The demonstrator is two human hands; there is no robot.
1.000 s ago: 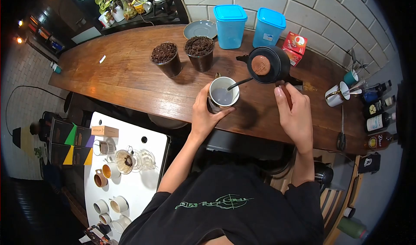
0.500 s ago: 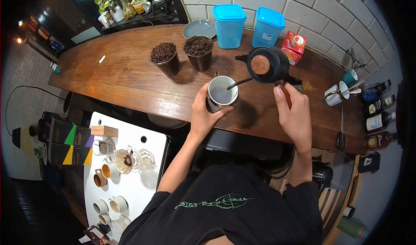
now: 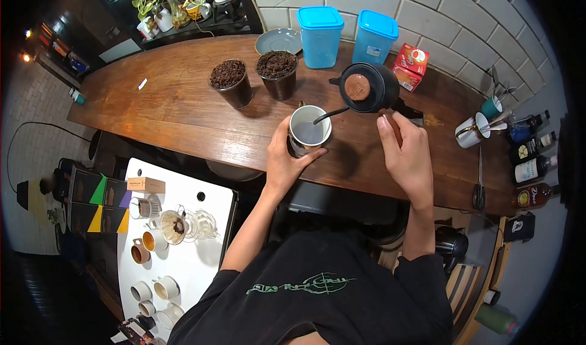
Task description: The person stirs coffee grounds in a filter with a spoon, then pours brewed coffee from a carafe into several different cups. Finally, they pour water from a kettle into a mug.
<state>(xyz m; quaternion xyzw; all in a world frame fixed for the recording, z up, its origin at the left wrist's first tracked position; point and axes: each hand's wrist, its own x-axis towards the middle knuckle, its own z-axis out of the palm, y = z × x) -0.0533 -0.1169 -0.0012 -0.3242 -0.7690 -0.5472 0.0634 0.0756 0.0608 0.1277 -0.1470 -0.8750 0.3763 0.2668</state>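
My left hand (image 3: 289, 164) is wrapped round a white mug (image 3: 309, 127) holding greyish liquid, near the counter's front edge. With my right hand (image 3: 405, 148) I grip the handle of a black gooseneck kettle (image 3: 381, 89) that has a brown round lid knob. The kettle is tilted, and its thin spout points down over the mug's opening. Behind the mug stand two clear cups of dark crumbly material, one on the left (image 3: 231, 84) and one on the right (image 3: 278, 75).
Two blue-lidded containers (image 3: 320, 37) and a red box (image 3: 411, 66) stand by the tiled wall, beside a grey plate (image 3: 278, 41). Utensil cups (image 3: 472, 131), scissors (image 3: 479, 192) and bottles (image 3: 532, 170) are at the right. A white table (image 3: 201, 261) at lower left bears mugs and a glass dripper.
The kettle has shifted slightly left and up with my right hand, and its spout tip sits a little further inside the mug's opening. Otherwise the view has moved only slightly.
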